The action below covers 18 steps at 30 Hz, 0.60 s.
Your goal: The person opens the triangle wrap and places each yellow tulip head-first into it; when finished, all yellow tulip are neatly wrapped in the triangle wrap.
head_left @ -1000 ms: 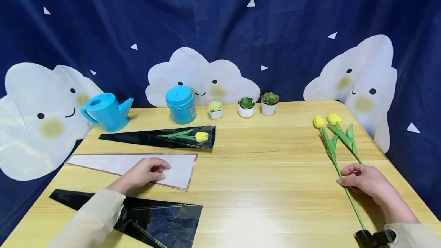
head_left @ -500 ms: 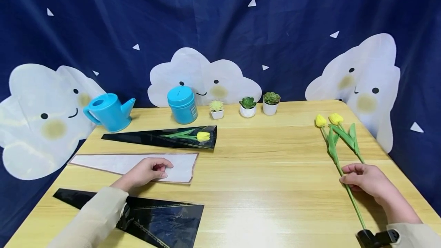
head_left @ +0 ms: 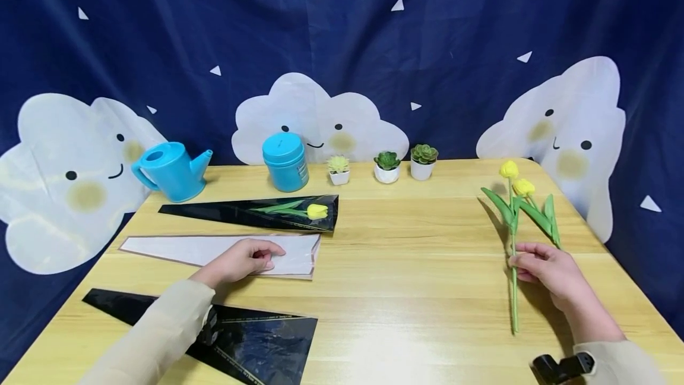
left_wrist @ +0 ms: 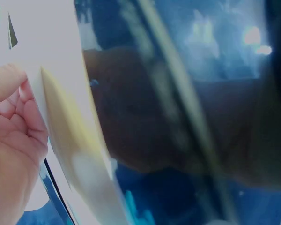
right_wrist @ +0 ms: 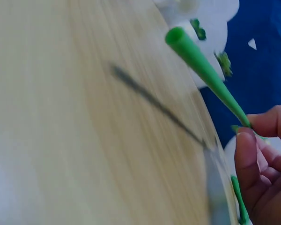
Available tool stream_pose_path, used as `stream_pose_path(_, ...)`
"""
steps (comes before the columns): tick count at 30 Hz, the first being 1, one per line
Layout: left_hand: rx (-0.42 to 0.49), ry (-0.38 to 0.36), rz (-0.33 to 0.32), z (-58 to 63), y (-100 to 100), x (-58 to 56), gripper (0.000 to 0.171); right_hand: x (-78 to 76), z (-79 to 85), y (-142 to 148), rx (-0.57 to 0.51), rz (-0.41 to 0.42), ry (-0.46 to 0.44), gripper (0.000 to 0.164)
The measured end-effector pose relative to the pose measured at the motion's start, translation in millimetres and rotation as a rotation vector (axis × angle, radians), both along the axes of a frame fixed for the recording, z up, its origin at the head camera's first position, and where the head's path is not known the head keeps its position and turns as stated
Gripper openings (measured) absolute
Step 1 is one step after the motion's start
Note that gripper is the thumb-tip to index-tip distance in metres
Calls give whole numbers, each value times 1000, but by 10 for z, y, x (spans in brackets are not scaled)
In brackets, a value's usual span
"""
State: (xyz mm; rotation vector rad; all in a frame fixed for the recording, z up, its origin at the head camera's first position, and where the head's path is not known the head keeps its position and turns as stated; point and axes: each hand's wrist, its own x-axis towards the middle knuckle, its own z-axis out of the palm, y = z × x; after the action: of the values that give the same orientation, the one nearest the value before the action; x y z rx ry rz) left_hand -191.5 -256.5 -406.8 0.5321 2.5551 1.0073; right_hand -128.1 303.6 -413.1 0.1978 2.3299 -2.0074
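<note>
My left hand [head_left: 248, 259] pinches the upper layer of a white flower sleeve [head_left: 181, 248] with a brownish border, lying on the table; its wide end on the right gapes a little. In the left wrist view, thumb and fingers meet at the sleeve's pale edge [left_wrist: 35, 79]. My right hand [head_left: 550, 272] holds a yellow artificial tulip [head_left: 513, 218] by its green stem, between thumb and fingers. The right wrist view has the stem's hollow lower end [right_wrist: 196, 61] raised off the wood, its shadow below. Another yellow tulip [head_left: 542, 218] lies just behind the right hand.
Behind the white sleeve lies a black sleeve [head_left: 214, 214] with a tulip inside. Another black sleeve [head_left: 267, 337] lies partly under the left forearm. A blue watering can [head_left: 173, 174], a blue canister [head_left: 285, 165] and small potted succulents [head_left: 387, 168] stand along the table's back edge.
The right hand has lifted its tulip and turned it nearly straight, shifting left and away from the other tulip. The left hand has drawn the white sleeve rightward, and its wide end has parted.
</note>
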Motion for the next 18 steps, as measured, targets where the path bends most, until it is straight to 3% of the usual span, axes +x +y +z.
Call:
stream_pose_path(3, 16, -18, -5, 7, 58, -8, 23, -26, -21, -92, -155, -16, 33, 25)
stream_pose_path(10, 36, -43, -36, -8, 120, -51, 23, -76, -5, -375, -370, -45, 40, 22)
stream_pose_path(18, 57, -108, -45, -8, 139, -119, 25, -223, 55, -769, -430, -27, 11, 15)
